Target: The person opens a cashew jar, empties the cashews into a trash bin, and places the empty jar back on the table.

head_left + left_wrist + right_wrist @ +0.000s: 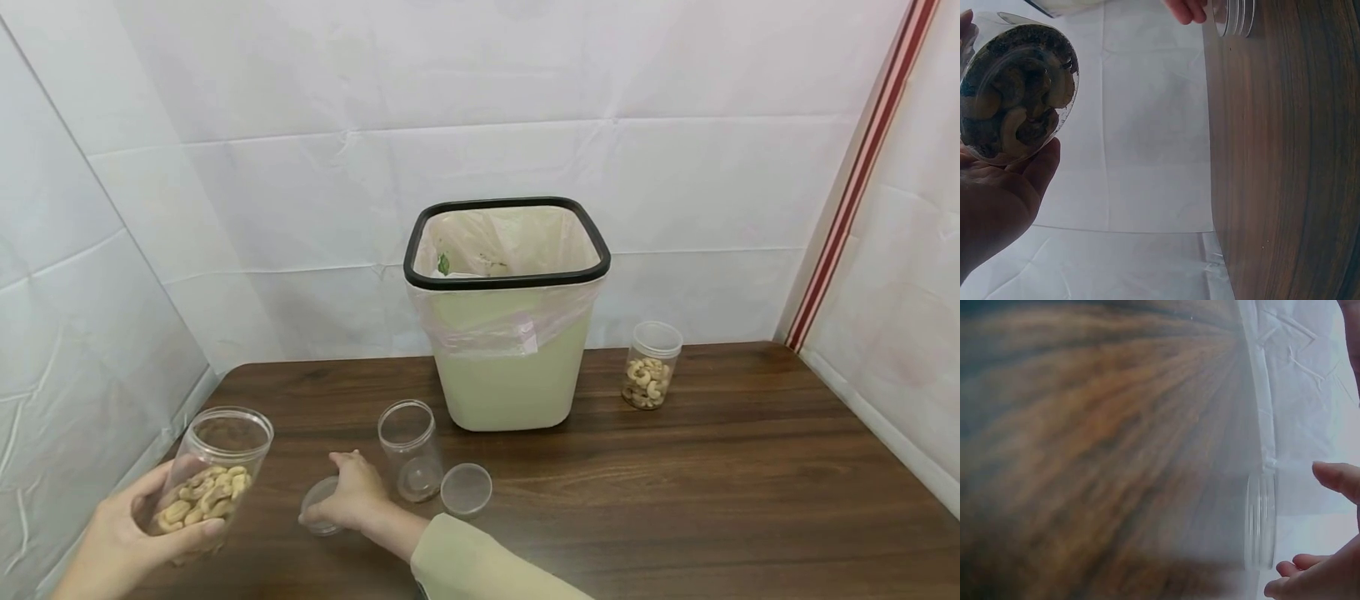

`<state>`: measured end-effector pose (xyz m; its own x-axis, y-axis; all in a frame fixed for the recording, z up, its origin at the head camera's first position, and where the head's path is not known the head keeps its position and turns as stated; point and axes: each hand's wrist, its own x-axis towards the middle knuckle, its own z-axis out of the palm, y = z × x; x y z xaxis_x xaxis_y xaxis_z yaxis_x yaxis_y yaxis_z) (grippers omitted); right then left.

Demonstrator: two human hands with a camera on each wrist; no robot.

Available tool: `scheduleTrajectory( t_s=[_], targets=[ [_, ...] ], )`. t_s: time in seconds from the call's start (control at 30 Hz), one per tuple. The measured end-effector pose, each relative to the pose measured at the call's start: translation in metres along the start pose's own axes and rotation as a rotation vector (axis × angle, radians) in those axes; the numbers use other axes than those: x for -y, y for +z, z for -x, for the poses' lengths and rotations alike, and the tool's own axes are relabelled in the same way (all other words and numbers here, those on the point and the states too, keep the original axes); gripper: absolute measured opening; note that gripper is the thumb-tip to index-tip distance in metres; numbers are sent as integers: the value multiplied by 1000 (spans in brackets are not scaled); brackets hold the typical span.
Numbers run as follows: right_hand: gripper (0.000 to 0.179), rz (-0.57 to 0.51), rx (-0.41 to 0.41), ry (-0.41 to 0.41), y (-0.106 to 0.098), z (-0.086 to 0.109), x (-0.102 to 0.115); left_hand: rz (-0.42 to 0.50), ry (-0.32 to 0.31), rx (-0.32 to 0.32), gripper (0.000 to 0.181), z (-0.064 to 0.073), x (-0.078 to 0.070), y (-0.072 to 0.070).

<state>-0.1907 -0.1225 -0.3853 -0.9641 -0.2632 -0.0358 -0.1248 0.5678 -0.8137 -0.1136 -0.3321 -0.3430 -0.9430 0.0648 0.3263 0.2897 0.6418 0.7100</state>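
My left hand [123, 533] grips a clear plastic jar [217, 454] partly filled with cashews [210, 493], tilted and lidless, at the left of the head view. The left wrist view shows the jar's base [1019, 100] with cashews against it, raised above table height. At a clear round lid [317, 498] on the table, my right hand [356, 493] reaches over, thumb and fingers spread apart. In the right wrist view the lid [1261, 522] stands clear of the parted thumb and fingertips. Just right of this hand is an empty clear jar [411, 454], upright and uncovered.
A second clear lid [467, 490] lies beside the empty jar. Behind them stands a pale green bin [510, 367] with a black rim and a plastic liner. Another jar with cashews [648, 371] stands at the back right of the wooden table [712, 500]. White sheeting [300, 200] surrounds the table.
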Motion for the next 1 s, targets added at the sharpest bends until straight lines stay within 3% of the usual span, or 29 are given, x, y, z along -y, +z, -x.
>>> scheduleTrajectory(
  t_s=[0.23, 0.43, 0.7, 1.0],
  targets=[
    [76, -59, 64, -32, -10, 3, 8, -22, -8, -21, 67, -1, -2, -1],
    [68, -293, 143, -30, -26, 9, 18, -28, -25, -38, 72, -3, -4, -1],
    [58, -566, 225, -101, -60, 14, 29, -9, 41, -85, 65, -8, -13, 1],
    [52, -631, 253, -140, -94, 17, 35, -19, 74, -98, 65, -16, -25, 4]
  ],
)
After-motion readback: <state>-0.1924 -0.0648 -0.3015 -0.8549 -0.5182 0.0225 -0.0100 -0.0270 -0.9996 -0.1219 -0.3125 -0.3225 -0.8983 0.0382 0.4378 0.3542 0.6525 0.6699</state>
